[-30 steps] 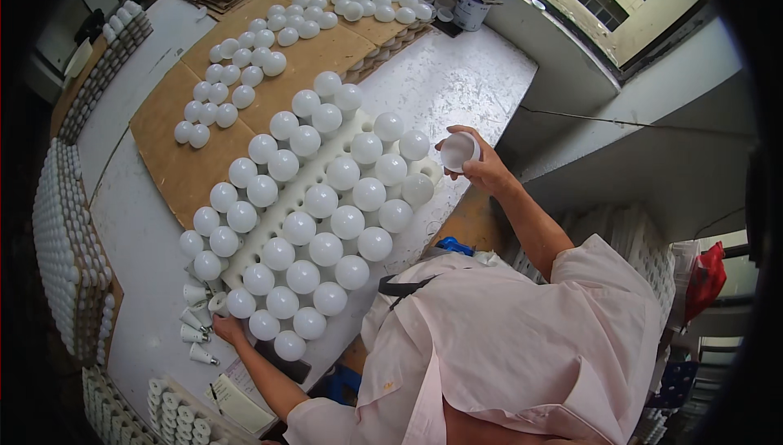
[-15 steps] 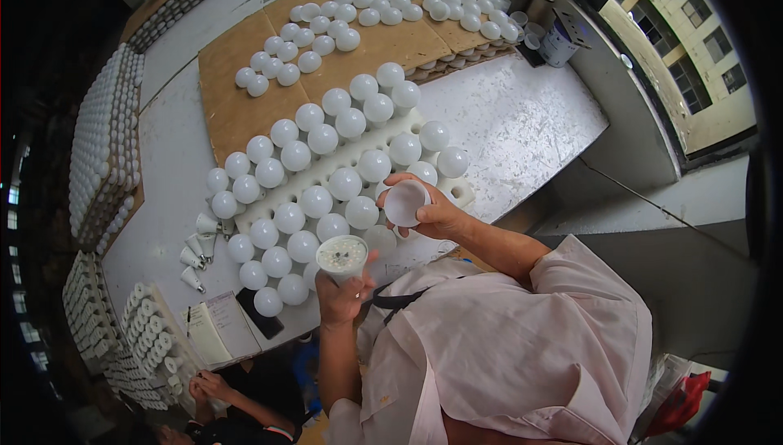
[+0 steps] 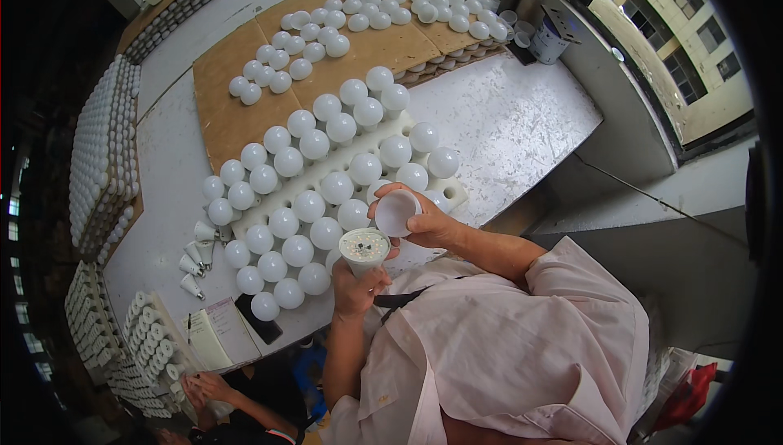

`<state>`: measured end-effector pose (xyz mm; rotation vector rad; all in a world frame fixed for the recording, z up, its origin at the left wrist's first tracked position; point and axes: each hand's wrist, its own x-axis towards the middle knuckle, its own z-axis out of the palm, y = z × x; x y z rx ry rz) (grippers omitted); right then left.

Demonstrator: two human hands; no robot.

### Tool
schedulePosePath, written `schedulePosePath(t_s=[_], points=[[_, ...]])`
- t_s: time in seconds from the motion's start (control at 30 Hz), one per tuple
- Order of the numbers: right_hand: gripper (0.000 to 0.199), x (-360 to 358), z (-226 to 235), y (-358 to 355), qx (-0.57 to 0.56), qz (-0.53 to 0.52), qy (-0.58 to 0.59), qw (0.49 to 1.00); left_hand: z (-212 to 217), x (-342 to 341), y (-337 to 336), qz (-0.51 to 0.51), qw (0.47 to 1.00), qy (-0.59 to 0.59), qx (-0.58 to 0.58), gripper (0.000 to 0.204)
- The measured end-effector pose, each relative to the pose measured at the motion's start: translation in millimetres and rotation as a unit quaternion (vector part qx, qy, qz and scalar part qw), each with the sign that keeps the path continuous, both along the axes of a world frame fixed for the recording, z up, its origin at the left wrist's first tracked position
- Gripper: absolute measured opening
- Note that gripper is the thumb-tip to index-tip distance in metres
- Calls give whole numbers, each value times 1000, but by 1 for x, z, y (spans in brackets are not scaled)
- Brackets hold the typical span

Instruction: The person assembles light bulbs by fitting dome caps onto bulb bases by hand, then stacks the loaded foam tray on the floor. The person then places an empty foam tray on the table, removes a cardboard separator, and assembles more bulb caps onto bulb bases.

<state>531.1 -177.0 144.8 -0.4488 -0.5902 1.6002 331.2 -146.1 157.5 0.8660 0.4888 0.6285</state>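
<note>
A scuffed white tabletop (image 3: 538, 110) spreads beyond both hands, with flat brown cardboard (image 3: 232, 139) on its far side. Nearer the hands, a long white foam tray (image 3: 316, 173) carries round milky-white bulbs (image 3: 298, 251). The left hand (image 3: 356, 288) wraps around an upright, tapering white lamp base (image 3: 364, 247); just beside it, the right hand (image 3: 431, 225) pinches a hollow white dome (image 3: 397, 213) between thumb and fingers.

The head-worn fisheye looks down across the desk (image 3: 534, 110) from close above its near edge.
</note>
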Motion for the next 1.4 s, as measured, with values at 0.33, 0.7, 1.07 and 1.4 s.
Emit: schedulePosePath(t_s=[0.33,0.7,1.07,1.4], points=[[83,3,56,-3,205,80,-628,747,38,-25,22,-128,963,223,83,32],[83,-32,43,1,253,142,-651,701,24,-48,23,-172,939,274,117,34],[34,-61,41,-2,375,-91,-505,772,39,-50,21,-186,962,176,93,27],[53,-61,36,-18,180,-119,-596,773,-1,-52,29,-202,969,138,-34,32]])
